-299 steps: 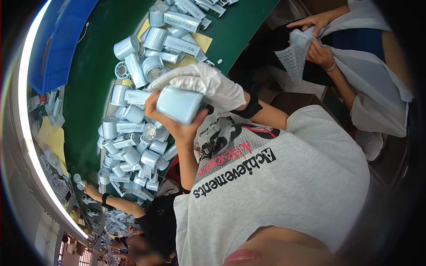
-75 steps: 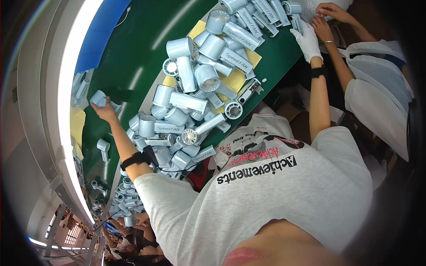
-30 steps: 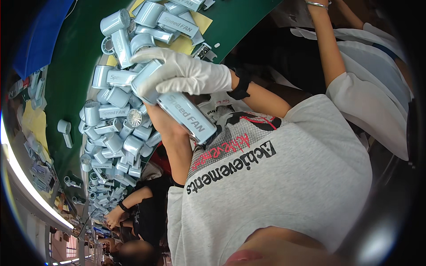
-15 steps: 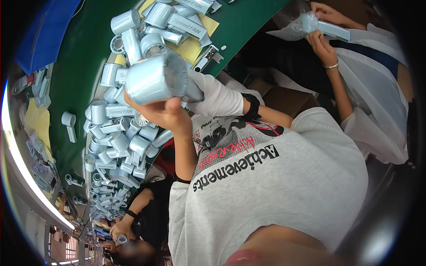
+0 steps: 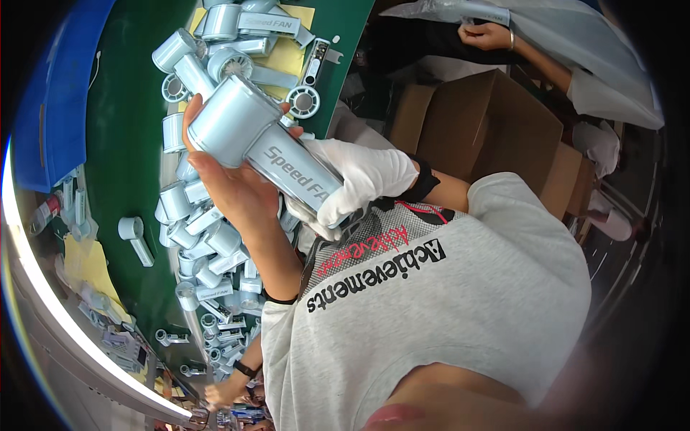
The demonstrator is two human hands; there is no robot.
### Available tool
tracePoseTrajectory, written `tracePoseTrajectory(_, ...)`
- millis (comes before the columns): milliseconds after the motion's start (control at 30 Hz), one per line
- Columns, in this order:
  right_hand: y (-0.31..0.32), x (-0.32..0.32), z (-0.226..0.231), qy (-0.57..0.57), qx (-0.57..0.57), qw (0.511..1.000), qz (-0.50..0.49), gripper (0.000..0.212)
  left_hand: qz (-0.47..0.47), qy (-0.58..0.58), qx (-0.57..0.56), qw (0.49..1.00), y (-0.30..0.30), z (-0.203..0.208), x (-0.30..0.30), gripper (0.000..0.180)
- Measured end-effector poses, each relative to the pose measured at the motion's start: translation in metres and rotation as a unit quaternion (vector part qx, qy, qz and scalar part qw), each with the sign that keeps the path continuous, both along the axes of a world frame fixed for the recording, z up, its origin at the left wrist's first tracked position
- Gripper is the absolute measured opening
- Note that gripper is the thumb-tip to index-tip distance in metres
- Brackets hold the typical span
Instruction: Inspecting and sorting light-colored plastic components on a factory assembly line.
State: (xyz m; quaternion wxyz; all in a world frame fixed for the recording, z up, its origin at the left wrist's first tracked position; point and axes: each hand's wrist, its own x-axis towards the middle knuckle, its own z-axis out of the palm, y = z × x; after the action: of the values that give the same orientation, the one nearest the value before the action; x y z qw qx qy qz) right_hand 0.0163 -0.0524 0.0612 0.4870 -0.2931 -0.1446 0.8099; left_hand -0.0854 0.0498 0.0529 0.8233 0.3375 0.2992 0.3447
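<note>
Well, the left hand point(image 5: 233, 192) curls round the blue fan point(image 5: 231, 122), the gloved right hand point(image 5: 368, 174) wraps round its handle point(image 5: 291, 167); loosening either grip might drop it.

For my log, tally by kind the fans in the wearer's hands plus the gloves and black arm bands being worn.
Held fan: 1, between left hand and right hand
White glove: 1
Black arm bands: 2
Total: 4
</note>
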Motion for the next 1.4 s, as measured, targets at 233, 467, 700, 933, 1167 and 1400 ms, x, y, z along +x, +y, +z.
tracePoseTrajectory(233, -0.004, -0.022, 0.011, 0.048, 0.009, 0.999, 0.005, 0.044, -0.01, 0.03, -0.022, 0.999, 0.0, 0.015, -0.015, 0.061)
tracePoseTrajectory(467, -0.005, -0.055, -0.001, -0.603, 0.057, 0.785, -0.131, 0.084, 0.095, 0.291, 0.2, 0.931, -0.009, 0.014, -0.017, 0.054)
tracePoseTrajectory(700, -0.013, -0.04, 0.013, -0.261, 0.031, 0.956, -0.134, 0.069, 0.072, -0.28, -0.235, 0.928, -0.013, -0.029, -0.016, 0.064)
tracePoseTrajectory(933, -0.006, -0.044, 0.025, -0.004, -0.052, 0.981, -0.184, 0.059, -0.117, -0.051, -0.041, 0.991, -0.004, -0.033, -0.027, 0.049)
tracePoseTrajectory(1167, 0.001, -0.032, 0.001, -0.175, -0.003, 0.952, -0.249, 0.073, -0.155, 0.809, 0.417, 0.383, 0.206, -0.075, -0.175, 0.08)
tracePoseTrajectory(1400, -0.007, -0.005, -0.002, -0.176, 0.006, 0.929, -0.326, 0.075, -0.186, 0.734, 0.334, 0.561, 0.262, -0.194, -0.28, 0.087)
